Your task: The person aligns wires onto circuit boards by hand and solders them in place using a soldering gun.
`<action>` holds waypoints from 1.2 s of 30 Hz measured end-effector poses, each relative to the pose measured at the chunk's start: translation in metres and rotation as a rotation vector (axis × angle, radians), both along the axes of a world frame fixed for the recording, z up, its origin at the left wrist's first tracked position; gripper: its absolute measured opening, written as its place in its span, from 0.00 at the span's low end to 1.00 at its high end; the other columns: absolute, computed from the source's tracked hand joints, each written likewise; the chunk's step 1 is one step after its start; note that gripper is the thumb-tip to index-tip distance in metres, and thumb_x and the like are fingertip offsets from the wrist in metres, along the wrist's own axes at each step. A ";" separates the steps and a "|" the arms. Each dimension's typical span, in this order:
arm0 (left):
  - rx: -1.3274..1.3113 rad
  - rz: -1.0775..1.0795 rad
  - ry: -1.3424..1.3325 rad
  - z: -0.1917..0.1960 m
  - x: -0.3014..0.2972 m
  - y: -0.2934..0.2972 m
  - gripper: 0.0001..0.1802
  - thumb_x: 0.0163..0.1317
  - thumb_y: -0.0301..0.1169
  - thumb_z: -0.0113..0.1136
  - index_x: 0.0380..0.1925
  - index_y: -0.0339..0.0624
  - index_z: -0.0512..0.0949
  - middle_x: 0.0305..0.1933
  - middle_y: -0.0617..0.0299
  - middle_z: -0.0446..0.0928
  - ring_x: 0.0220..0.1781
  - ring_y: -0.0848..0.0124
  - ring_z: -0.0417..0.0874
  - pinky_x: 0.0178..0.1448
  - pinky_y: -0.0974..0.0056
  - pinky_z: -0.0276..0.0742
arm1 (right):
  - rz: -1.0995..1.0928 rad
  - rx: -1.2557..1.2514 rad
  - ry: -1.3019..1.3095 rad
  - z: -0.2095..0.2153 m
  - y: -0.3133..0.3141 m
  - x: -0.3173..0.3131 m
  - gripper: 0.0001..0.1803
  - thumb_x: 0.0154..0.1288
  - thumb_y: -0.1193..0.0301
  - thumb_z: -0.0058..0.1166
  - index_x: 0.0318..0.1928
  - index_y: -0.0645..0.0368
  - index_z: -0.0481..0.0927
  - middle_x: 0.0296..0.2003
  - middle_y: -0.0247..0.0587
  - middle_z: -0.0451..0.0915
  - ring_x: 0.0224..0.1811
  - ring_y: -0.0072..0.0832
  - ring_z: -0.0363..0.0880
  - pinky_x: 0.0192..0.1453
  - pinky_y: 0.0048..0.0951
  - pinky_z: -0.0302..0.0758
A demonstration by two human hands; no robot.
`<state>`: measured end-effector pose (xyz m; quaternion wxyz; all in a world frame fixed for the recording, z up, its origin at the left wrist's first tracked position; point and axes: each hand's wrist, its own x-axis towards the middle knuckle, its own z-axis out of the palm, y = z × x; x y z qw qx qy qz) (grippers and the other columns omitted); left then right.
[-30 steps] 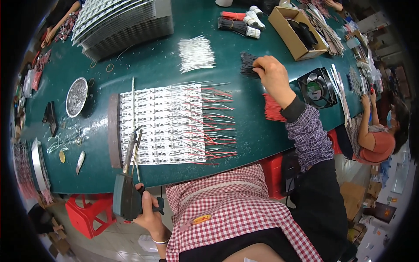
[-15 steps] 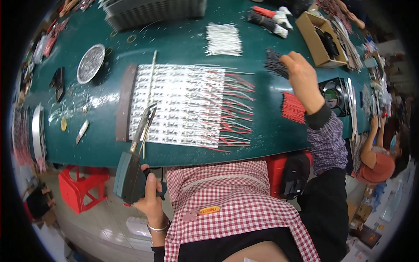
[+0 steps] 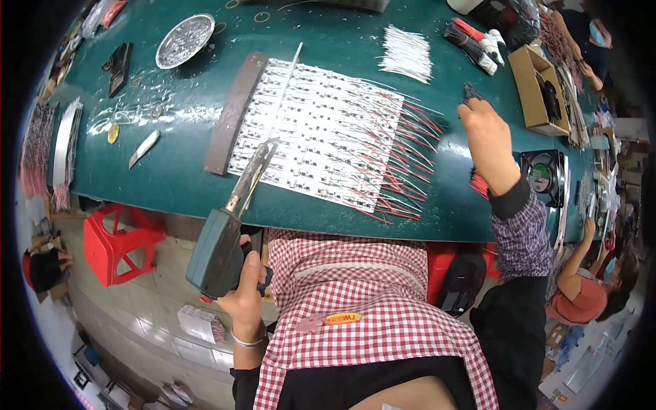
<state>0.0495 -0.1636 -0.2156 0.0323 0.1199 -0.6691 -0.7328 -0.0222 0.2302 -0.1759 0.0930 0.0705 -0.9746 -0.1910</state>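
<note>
My left hand (image 3: 246, 301) grips the handle of a dark green soldering gun (image 3: 213, 253) at the table's front edge. Its metal tip points up to the near left part of a white circuit board panel (image 3: 301, 137). Red and white wires (image 3: 406, 164) fan out from the panel's right side. A thin white rod (image 3: 288, 85) lies across its left part, beside a brown bar (image 3: 236, 116). My right hand (image 3: 490, 143) is closed, fingertips down at a pile of black wires (image 3: 470, 92); what they pinch is hidden. Partly covered by that hand are red wires (image 3: 479, 183).
White wires (image 3: 406, 53) lie behind the panel. Right stand a cardboard box (image 3: 540, 89) and a black fan (image 3: 543, 174). Left are a metal bowl (image 3: 184, 42), a knife (image 3: 144, 148) and a black clip-like thing (image 3: 118, 70). A red stool (image 3: 123, 242) stands below; co-workers (image 3: 581, 297) sit right.
The whole view has shifted and turned, so the panel appears tilted. My right hand now covers more of the black and red wire piles. The soldering gun stays in my left hand.
</note>
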 end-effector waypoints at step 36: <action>-0.253 -0.320 -0.113 0.002 -0.001 -0.007 0.08 0.51 0.19 0.67 0.33 0.32 0.82 0.30 0.58 0.80 0.27 0.70 0.82 0.32 0.68 0.76 | 0.264 -0.914 0.102 -0.052 -0.159 0.015 0.16 0.46 0.86 0.62 0.38 0.60 0.83 0.33 0.38 0.78 0.34 0.35 0.78 0.35 0.33 0.75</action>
